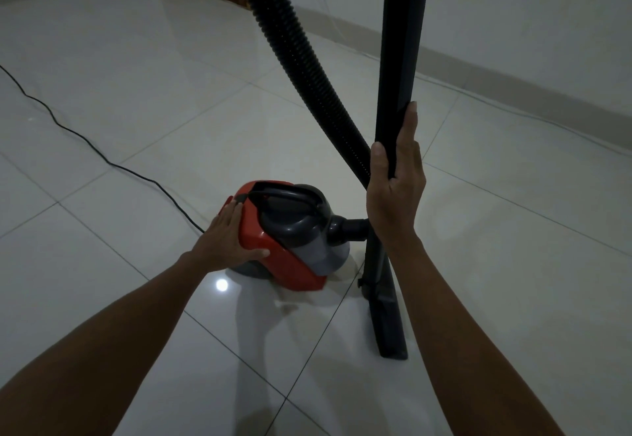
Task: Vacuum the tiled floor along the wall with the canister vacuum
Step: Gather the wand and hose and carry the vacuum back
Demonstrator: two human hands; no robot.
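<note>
So my left hand (pixel 228 234) is lying flat on the red end of the canister (pixel 290 234), fingers straight, not gripping anything. Looks like I'm after the switch there, can't really see one though. My right hand (pixel 396 182) is wrapped round the wand (pixel 400 59), holding it upright with the nozzle (pixel 390 319) on the tile just right of the canister. Hose (pixel 294 56) loops up out of frame, cord (pixel 85 141) trails off left. Wall (pixel 513 8) is further out, so next I'd tip the wand down and push the nozzle along the skirting.
</note>
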